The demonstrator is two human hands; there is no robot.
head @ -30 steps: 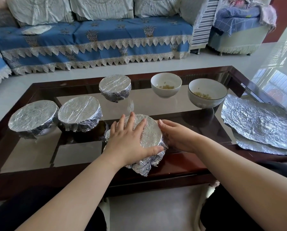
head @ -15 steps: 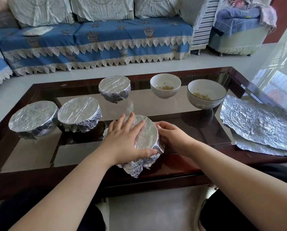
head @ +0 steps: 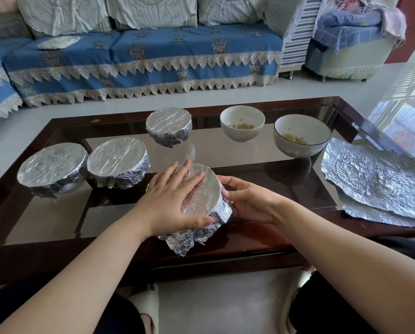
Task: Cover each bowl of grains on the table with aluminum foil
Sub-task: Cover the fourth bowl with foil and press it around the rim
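Currently: crimping foil on near bowl (head: 202, 189), close to front edge of table (head: 57, 124).
Left hand (head: 170, 203): fingers spread flat on foil top, thumb at near rim; pressing, not pinching.
Right hand (head: 247, 201): fingers curled against right side, tucking foil under rim.
Technique: hold top steady, work round rim; loose flap at front likely needs folding.
Remaining: two open bowls (head: 242, 122) (head: 302, 135) at back.
Room: spare foil sheets (head: 375, 179) right; covered bowls (head: 118, 162) close left.
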